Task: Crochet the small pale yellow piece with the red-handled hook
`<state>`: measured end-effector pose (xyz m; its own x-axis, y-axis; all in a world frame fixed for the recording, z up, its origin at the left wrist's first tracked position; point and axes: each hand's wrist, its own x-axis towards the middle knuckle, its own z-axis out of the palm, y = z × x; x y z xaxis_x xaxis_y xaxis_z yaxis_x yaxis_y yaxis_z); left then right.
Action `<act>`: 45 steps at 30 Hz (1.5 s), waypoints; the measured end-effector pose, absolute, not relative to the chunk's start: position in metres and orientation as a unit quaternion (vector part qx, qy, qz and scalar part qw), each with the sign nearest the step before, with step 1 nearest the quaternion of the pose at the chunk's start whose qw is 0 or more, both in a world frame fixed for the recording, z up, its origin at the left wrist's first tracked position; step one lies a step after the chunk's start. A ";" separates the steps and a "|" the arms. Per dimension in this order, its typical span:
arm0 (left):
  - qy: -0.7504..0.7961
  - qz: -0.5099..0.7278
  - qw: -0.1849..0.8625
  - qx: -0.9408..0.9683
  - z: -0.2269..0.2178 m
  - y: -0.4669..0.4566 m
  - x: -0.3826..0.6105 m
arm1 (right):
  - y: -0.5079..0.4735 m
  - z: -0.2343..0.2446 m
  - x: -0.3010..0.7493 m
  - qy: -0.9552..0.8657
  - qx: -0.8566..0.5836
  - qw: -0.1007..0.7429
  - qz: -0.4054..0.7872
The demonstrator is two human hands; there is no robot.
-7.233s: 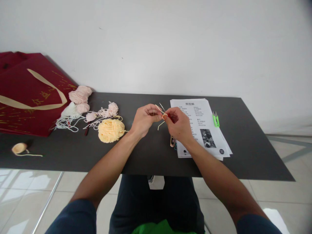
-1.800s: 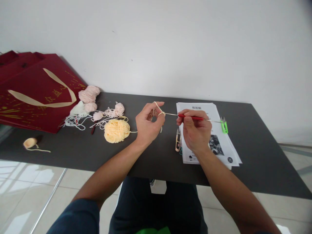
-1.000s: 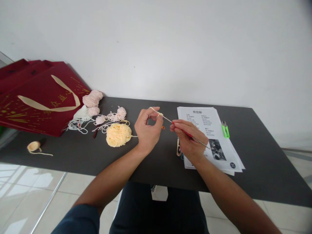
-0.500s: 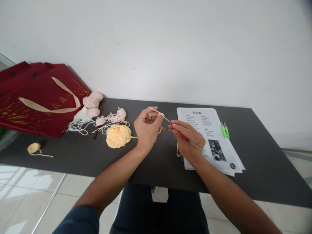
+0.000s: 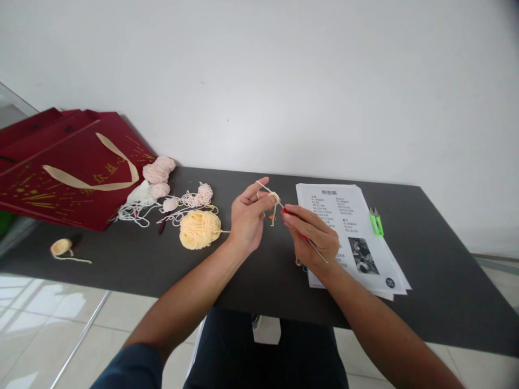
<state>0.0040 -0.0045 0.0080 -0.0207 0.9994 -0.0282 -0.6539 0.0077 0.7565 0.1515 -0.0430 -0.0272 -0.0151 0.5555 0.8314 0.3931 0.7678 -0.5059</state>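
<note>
Lap: here you are, dark trousers (image 5: 263, 362) under the near edge of the dark table (image 5: 259, 281).
Half-hidden item: something tan (image 5: 298, 262) peeps out by your right wrist, mostly covered, too little to name.
Cup piece: far to your left, a small cream cup-shaped piece (image 5: 60, 247) lies with its tail trailing along the table.
Right hand: your right hand (image 5: 312, 236) is clamped pen-style on the red-handled hook (image 5: 317, 252), shaft slanting back over the palm.
Left hand: your left hand (image 5: 248, 216) pinches the pale yellow yarn work (image 5: 274, 195) between thumb and fingers, a strand looped over the raised index finger.
Gap: the hands are apart but close, and the hook's thin end spans the space, up at the yarn work above the table.
Orange bit: a small orange thing (image 5: 272, 217) shows below your thumb; hanging or lying, you can't tell.
Yellow ball: it sits left of your left hand, the yellow ball (image 5: 199, 229), strand running to you.
Papers: printed sheets (image 5: 357, 216) lie partly under your right hand, green snips (image 5: 376, 222) at their right edge.
Back left: pink yarn (image 5: 159, 170) leans by the red bag (image 5: 81, 178), before the white wall (image 5: 284, 81).
</note>
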 end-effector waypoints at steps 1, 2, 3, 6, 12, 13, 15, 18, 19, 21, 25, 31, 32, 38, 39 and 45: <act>0.302 0.642 0.647 0.280 0.007 -0.004 0.004 | -0.043 -0.026 0.152 -0.713 -0.334 0.613 0.062; 0.299 0.639 0.652 0.279 0.007 -0.004 0.003 | -0.044 -0.025 0.152 -0.716 -0.333 0.610 0.063; 0.298 0.635 0.657 0.278 0.006 -0.004 0.003 | -0.044 -0.024 0.153 -0.717 -0.334 0.608 0.069; 0.296 0.629 0.663 0.278 0.006 -0.004 0.003 | -0.046 -0.021 0.154 -0.703 -0.339 0.613 0.124; 0.300 0.633 0.656 0.279 0.006 -0.003 0.002 | -0.047 -0.017 0.149 -0.601 -0.356 0.655 0.288; 0.305 0.635 0.651 0.282 0.006 -0.003 0.002 | -0.047 -0.017 0.148 -0.595 -0.365 0.650 0.301; 0.318 0.642 0.633 0.293 0.004 -0.002 0.002 | -0.048 -0.017 0.146 -0.587 -0.388 0.636 0.316; 0.341 0.666 0.580 0.323 0.000 -0.002 0.003 | -0.050 -0.020 0.144 -0.574 -0.418 0.620 0.334; 0.348 0.673 0.561 0.332 -0.001 -0.001 0.004 | -0.051 -0.020 0.144 -0.573 -0.422 0.616 0.338; 0.357 0.681 0.538 0.346 -0.002 -0.001 0.005 | -0.052 -0.021 0.144 -0.585 -0.428 0.604 0.330; 0.358 0.673 0.552 0.339 -0.001 -0.002 0.005 | -0.056 -0.018 0.146 -0.650 -0.446 0.567 0.239; 0.334 0.636 0.635 0.285 0.003 -0.003 0.005 | -0.055 -0.017 0.144 -0.712 -0.417 0.557 0.088; 0.329 0.632 0.642 0.284 0.004 -0.003 0.004 | -0.054 -0.018 0.143 -0.719 -0.412 0.555 0.067; 0.308 0.608 0.677 0.277 0.004 0.000 0.001 | -0.051 -0.024 0.144 -0.690 -0.410 0.583 0.128; 0.307 0.606 0.681 0.273 0.004 0.000 0.000 | -0.050 -0.024 0.145 -0.673 -0.406 0.595 0.168; 0.315 0.599 0.685 0.269 0.008 0.001 -0.002 | -0.041 -0.023 0.146 -0.550 -0.339 0.676 0.356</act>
